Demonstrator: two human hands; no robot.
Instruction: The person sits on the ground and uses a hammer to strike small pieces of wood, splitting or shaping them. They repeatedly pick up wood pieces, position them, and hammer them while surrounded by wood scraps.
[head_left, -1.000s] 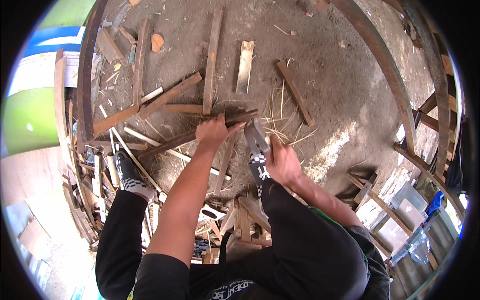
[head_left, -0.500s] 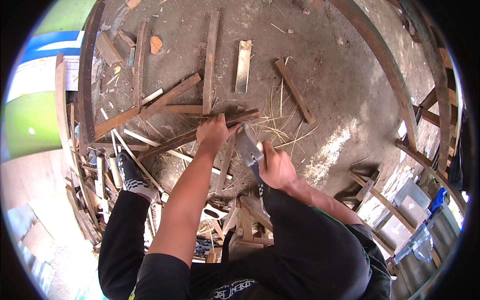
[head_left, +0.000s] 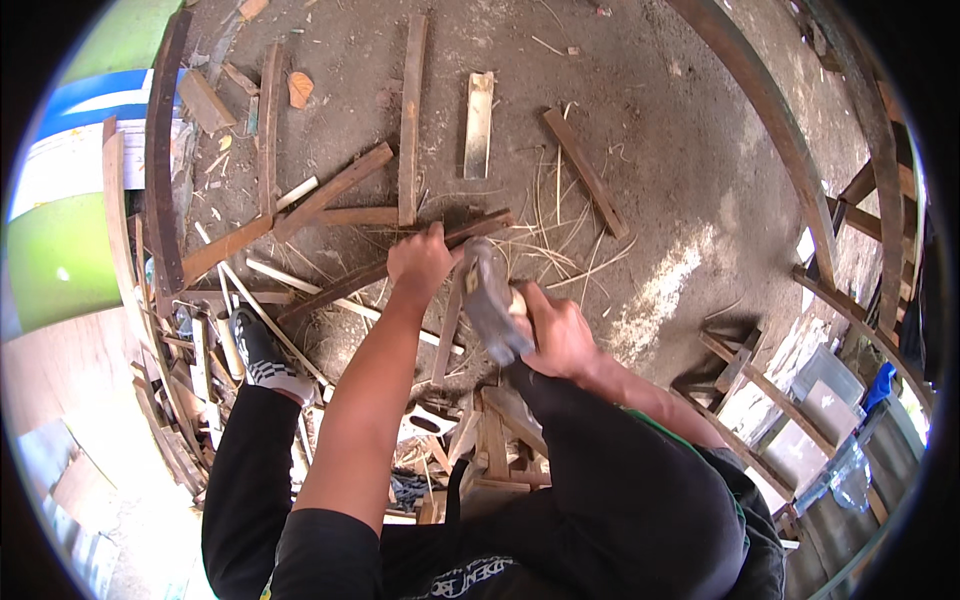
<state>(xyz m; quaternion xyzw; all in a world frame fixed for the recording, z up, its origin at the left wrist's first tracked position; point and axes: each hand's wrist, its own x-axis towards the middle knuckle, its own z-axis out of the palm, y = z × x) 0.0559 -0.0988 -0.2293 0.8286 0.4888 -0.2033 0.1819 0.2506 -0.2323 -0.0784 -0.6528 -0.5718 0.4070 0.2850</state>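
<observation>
My left hand [head_left: 418, 262] is closed over a dark brown wooden strip [head_left: 350, 285] that runs slantwise across the ground, rising toward the right. The thumb points along the wood toward its right end. Just right of it, my right hand [head_left: 560, 338] grips a hammer [head_left: 488, 305] by its pale handle. The grey metal head, slightly blurred, hangs above the strip near my left hand and hides part of the wood below. A second, shorter strip [head_left: 450, 328] sticks out from under the long one toward me. Whether a nail is there I cannot see.
Several brown wooden pieces lie on the dirt, among them a straight bar [head_left: 412, 120], a slanted bar [head_left: 587, 172] and a pale block [head_left: 479, 125]. A white-handled saw [head_left: 425, 420] lies near my legs. Curved wooden beams [head_left: 770, 110] stand at the right.
The hammer head has come up toward me and shows larger, tilted differently in my right hand. My left hand stays on the strip. The whole view has shifted slightly.
</observation>
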